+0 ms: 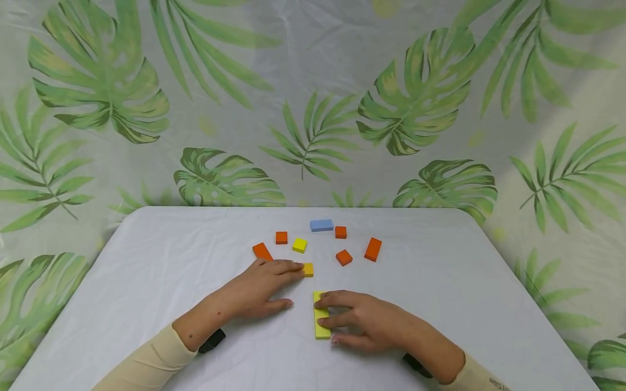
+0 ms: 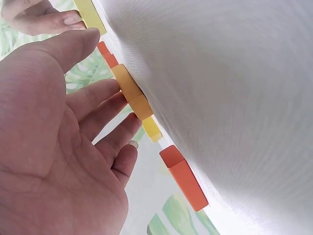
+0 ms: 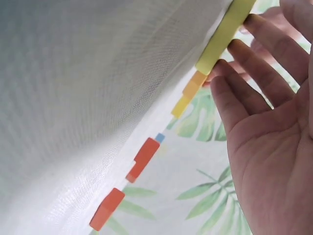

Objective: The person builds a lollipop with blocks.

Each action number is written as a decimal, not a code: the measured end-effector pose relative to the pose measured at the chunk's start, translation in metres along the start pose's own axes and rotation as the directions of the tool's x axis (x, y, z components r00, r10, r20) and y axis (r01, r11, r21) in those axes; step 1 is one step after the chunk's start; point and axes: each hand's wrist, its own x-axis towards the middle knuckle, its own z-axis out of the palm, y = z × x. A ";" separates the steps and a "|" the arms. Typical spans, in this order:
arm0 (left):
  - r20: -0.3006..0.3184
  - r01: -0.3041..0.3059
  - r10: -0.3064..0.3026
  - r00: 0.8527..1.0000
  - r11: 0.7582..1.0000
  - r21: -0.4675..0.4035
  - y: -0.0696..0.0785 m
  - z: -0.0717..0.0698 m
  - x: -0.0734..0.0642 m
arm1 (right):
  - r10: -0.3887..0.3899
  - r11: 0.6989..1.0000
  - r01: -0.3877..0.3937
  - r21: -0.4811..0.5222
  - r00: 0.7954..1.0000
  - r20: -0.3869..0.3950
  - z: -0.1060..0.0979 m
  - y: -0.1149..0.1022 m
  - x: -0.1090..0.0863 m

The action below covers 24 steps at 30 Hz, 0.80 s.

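Observation:
Two bare hands are over the table. The fairly straight fingertips of my left hand (image 1: 266, 288) rest on an amber block (image 1: 308, 270), partly covering it; the left wrist view shows them against its side (image 2: 132, 91). My right hand (image 1: 371, 320) touches a long pale-yellow block (image 1: 321, 332) with its spread fingertips. That block lies flat, nearer to me than the amber one. In the head view its thumb is beside the block's near right edge. An orange-red oblong block (image 1: 262, 251) lies just beyond the left hand, its near end hidden.
A white-covered table (image 1: 440, 293) carries the blocks. Farther back are a small yellow block (image 1: 300, 245), a blue oblong block (image 1: 321, 225), small orange-red blocks (image 1: 281, 238) and an orange-red oblong (image 1: 373, 250) on the right. Behind hangs a leaf-patterned curtain (image 1: 313, 65).

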 end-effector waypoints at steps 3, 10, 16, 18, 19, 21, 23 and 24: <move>0.001 -0.001 0.001 1.000 1.000 0.001 0.000 0.000 0.000 | -0.011 1.000 0.011 0.000 1.000 -0.001 -0.001 0.001 -0.001; -0.001 -0.003 0.003 1.000 1.000 0.000 0.000 0.000 -0.001 | -0.035 0.999 0.035 -0.003 0.999 -0.011 -0.002 0.003 -0.002; 0.002 -0.003 0.003 1.000 1.000 0.001 -0.001 0.000 0.000 | -0.057 0.998 0.056 -0.021 0.998 -0.028 -0.001 0.004 -0.002; 0.004 -0.003 0.002 1.000 1.000 0.001 -0.001 0.000 0.000 | -0.067 0.997 0.066 -0.040 0.997 -0.033 -0.001 0.004 -0.002; 0.006 -0.001 0.001 1.000 1.000 0.001 -0.001 0.000 0.000 | -0.069 0.997 0.067 -0.043 0.997 -0.035 0.000 0.004 -0.002; 0.005 -0.001 0.001 1.000 1.000 -0.001 -0.001 0.000 0.000 | -0.072 0.996 0.070 -0.047 0.997 -0.036 0.000 0.003 -0.002; 0.004 -0.002 0.002 1.000 1.000 -0.001 -0.001 0.000 0.000 | -0.081 0.996 0.079 -0.050 0.996 -0.040 0.001 0.003 -0.001; 0.003 -0.002 0.002 1.000 1.000 -0.002 -0.001 0.001 0.000 | -0.084 0.996 0.082 -0.046 0.996 -0.039 0.002 0.003 -0.001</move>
